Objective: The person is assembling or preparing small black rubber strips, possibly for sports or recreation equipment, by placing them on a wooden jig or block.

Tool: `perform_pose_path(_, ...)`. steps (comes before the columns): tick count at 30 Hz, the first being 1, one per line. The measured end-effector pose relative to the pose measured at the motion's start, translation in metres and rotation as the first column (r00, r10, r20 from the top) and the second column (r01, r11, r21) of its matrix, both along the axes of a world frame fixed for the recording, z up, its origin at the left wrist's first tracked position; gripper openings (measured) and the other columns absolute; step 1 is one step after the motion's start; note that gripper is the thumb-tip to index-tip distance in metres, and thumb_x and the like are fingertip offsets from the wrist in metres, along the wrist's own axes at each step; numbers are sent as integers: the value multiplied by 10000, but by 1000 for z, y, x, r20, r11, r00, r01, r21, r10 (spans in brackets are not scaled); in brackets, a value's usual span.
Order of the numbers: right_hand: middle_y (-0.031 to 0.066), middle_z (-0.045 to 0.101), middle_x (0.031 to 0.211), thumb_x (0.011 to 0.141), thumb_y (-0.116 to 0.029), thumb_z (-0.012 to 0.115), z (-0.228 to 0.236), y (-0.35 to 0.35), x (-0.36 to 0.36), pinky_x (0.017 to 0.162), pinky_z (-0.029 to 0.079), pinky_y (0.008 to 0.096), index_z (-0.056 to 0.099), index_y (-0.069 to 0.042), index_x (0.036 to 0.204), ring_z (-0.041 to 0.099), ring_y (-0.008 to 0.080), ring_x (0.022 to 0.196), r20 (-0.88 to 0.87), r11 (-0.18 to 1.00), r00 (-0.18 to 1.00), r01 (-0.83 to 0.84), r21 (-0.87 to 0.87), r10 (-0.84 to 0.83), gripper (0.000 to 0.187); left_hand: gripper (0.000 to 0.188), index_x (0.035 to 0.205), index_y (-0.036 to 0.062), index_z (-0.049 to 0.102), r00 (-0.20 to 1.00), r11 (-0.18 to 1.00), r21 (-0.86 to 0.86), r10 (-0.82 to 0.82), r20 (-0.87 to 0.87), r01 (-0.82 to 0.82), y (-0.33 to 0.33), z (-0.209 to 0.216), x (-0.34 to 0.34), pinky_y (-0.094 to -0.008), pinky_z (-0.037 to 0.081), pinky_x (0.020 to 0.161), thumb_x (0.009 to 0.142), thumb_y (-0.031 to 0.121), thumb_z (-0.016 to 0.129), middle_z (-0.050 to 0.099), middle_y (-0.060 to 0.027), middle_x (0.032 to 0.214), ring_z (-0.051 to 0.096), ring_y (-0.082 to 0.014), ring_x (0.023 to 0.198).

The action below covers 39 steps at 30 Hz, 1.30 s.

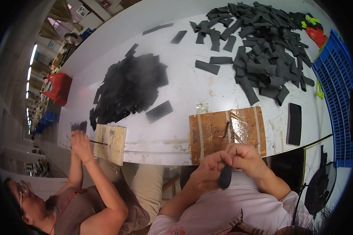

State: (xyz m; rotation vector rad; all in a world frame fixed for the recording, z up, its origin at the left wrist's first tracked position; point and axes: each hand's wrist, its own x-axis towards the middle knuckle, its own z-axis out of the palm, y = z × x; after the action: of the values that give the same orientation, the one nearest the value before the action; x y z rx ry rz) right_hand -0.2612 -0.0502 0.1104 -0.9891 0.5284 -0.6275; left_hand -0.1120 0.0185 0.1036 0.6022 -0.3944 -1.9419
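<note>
My left hand (211, 169) and my right hand (248, 159) meet in front of my chest with fingers closed. Between them hangs a dark grey piece of soft material (224, 178) with a rounded lower end, pinched by both hands. Fingers hide its upper part. Just past my hands, a brown taped board (208, 135) lies at the table's near edge. A thin dark rod (226, 128) sticks up from it.
A large pile of dark grey tubes (262, 51) covers the table's far right. Flat dark pieces (131, 86) are heaped left of centre. A phone (294, 124) and blue crate (335, 78) stand right. At left, a co-worker's hands (81, 145) work beside a pale block (114, 143).
</note>
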Motion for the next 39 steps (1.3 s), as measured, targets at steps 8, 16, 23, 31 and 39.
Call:
perform_pose_path(8,-27,451,611,825,-192,537,79,-55,13,462,327,194,506,-9,708,400,60,521,-104,890,966,174,-422,-239,219,234,1043,9,459,864,979,84,204,-461,-186,-64,81,2,-182,249,257,884,137,346,554,-167,852,386,-57,330)
perform_pose_path(16,-34,428,554,823,-215,548,11,-67,16,409,238,171,527,-45,683,326,35,459,25,978,1000,-18,207,13,220,258,1096,-1,461,894,980,103,198,-402,-171,-69,6,12,-170,215,267,884,73,332,563,-93,820,276,-30,306)
perform_pose_path(23,-54,458,599,803,-213,579,42,-84,28,443,306,157,526,-52,710,382,24,504,-69,993,992,-110,-47,107,193,265,1054,-16,493,685,969,221,237,-689,-114,-78,33,22,-148,219,268,899,96,309,563,-63,720,268,-18,293)
perform_pose_path(31,-27,451,585,817,-211,554,-3,-71,19,409,252,166,501,-43,657,339,38,474,25,990,997,-80,117,78,238,184,1032,35,486,898,951,229,279,-341,-209,-67,-5,16,-142,231,287,866,68,414,567,-85,788,308,-7,338)
perform_pose_path(39,-65,420,591,817,-222,555,25,-86,20,444,274,168,521,-63,700,346,30,503,-27,967,973,-231,-110,229,201,248,1078,14,407,902,850,-403,415,120,-338,-55,36,-2,-154,238,316,841,53,467,557,-139,835,302,-16,342)
